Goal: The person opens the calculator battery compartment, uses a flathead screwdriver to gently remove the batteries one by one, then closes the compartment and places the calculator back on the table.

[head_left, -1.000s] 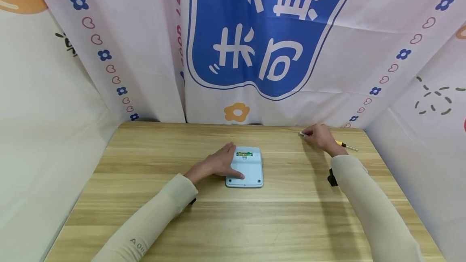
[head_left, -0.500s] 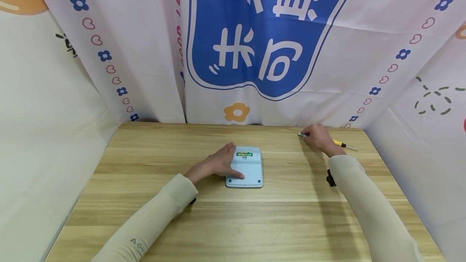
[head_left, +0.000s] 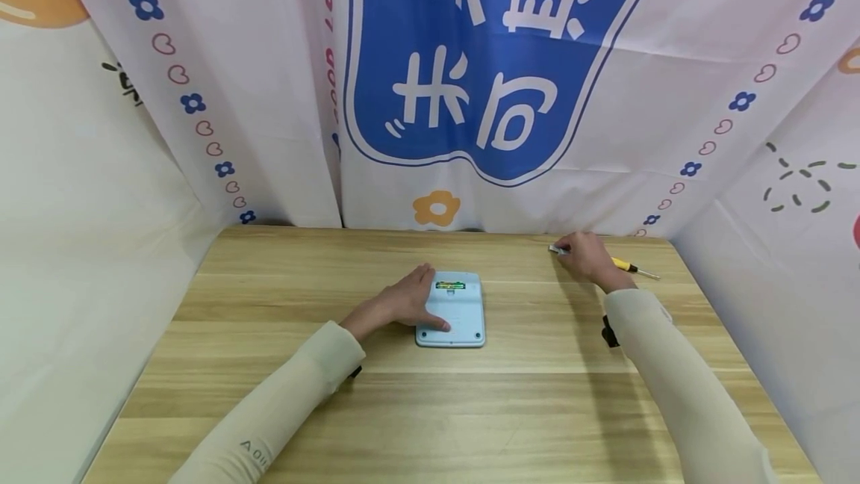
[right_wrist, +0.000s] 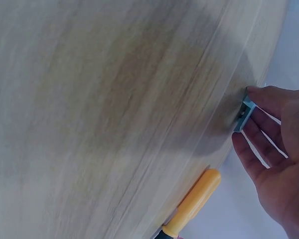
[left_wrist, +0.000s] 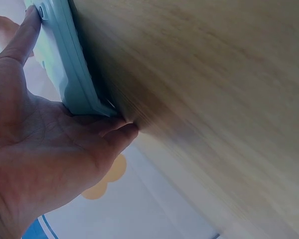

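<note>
A light blue calculator lies face down on the table, its open battery slot showing a green and yellow battery. My left hand holds the calculator at its left side. The thumb rests on its back, and in the left wrist view the fingers reach round a corner to the tabletop. Near the table's back edge, my right hand pinches a small light blue battery cover between thumb and fingertips. That cover is close over the wood, and the fingers partly hide it.
A screwdriver with a yellow handle lies just right of my right hand, its metal shaft pointing right. Printed white cloth hangs along the table's back edge, and pale walls close in both sides. The wooden tabletop extends toward me.
My right hand has shifted slightly left with the battery cover, uncovering more of the screwdriver's handle. The left hand and calculator have stayed put.
</note>
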The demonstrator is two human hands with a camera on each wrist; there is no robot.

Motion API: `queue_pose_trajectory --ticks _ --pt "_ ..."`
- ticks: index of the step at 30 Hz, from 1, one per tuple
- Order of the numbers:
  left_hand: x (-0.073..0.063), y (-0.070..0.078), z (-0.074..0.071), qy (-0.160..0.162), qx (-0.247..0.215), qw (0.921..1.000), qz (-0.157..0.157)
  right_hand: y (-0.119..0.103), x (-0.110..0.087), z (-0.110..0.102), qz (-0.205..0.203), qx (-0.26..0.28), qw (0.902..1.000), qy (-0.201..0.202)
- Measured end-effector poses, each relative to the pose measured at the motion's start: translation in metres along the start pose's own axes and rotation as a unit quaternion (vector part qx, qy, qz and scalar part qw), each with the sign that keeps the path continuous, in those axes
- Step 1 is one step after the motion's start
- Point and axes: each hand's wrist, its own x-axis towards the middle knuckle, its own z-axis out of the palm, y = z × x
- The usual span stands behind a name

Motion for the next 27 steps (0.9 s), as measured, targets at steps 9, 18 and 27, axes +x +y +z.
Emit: queue_pose_trajectory --ticks 9,18,27 --pt "0.002 -0.001 0.001 -0.003 0.001 1.0000 -0.003 0.004 -0.004 0.002 0.011 0.011 0.9999 -0.006" --pt "0.001 -0.001 -0.001 -0.003 -0.003 1.0000 0.000 0.011 -0.009 -0.002 0.007 0.001 0.9996 0.029" --pt "-0.001 -0.001 -0.001 0.002 -0.004 1.0000 0.005 0.019 -0.016 -0.008 0.062 -0.009 0.9975 0.033"
